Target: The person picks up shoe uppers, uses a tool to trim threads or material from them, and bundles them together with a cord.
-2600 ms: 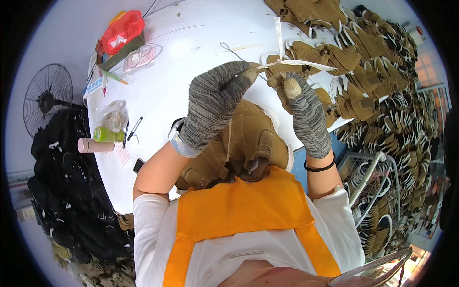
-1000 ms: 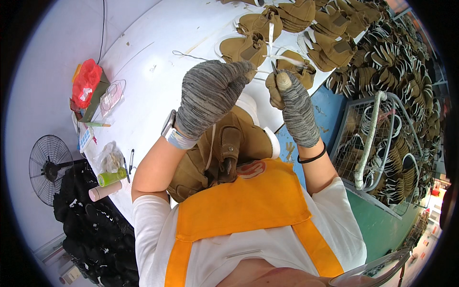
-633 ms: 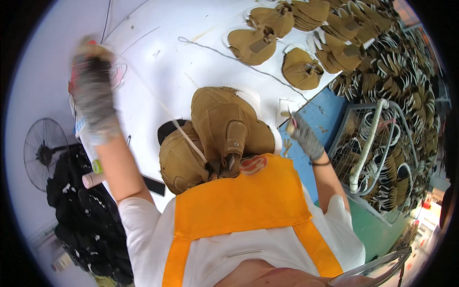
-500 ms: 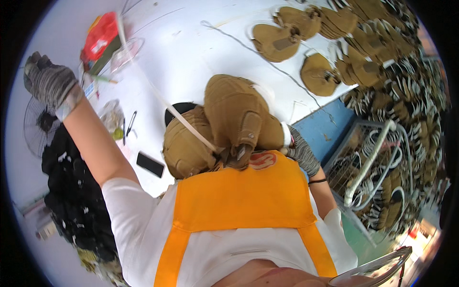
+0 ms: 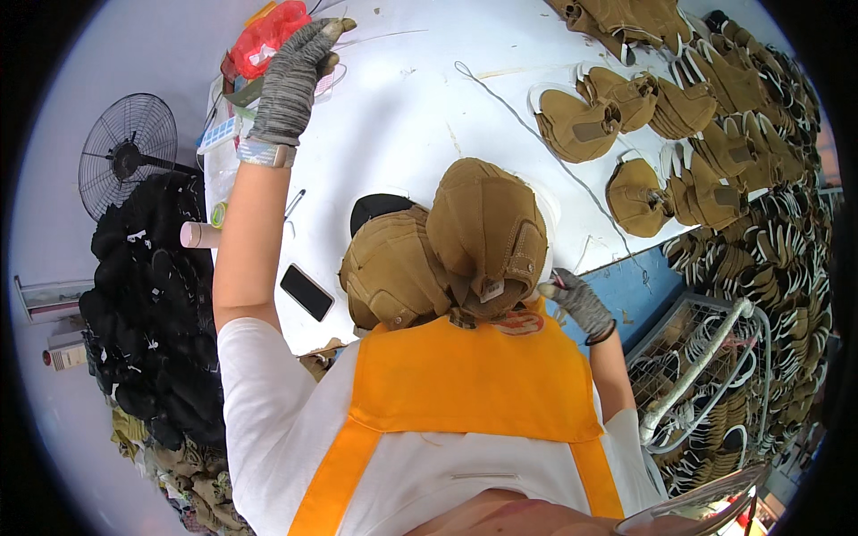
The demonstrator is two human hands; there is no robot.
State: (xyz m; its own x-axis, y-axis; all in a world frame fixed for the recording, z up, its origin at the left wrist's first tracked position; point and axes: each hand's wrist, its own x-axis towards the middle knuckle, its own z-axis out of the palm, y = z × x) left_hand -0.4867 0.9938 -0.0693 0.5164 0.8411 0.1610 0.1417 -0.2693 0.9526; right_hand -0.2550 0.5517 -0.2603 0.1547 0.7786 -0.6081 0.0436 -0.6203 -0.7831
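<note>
Two brown caps lie at the table's near edge against my orange apron: the upper brown cap (image 5: 487, 223) leans over the lower brown cap (image 5: 393, 268), whose black part shows behind it. My left hand (image 5: 295, 85), in a grey knit glove with bare fingertips, is raised at the far left near a red plastic bag (image 5: 268, 40). Its thumb and fingers are apart, with nothing visible between them. Just right of the upper cap, my right hand (image 5: 583, 305), in a matching glove, has its fingers curled. A small dark and reddish bit shows at the fingertips, too small to name.
On the white table (image 5: 402, 116) lie a phone (image 5: 307, 292), a pen (image 5: 295, 204) and a grey cord (image 5: 536, 138). Brown caps (image 5: 581, 125) are stacked at the far right. A wire basket (image 5: 688, 357) stands right, a black pile (image 5: 152, 304) and fan (image 5: 125, 156) left.
My left hand has swung right and away from me, over the table's far left. The pale strip that crossed to the caps is out of sight. The whole view has shifted.
</note>
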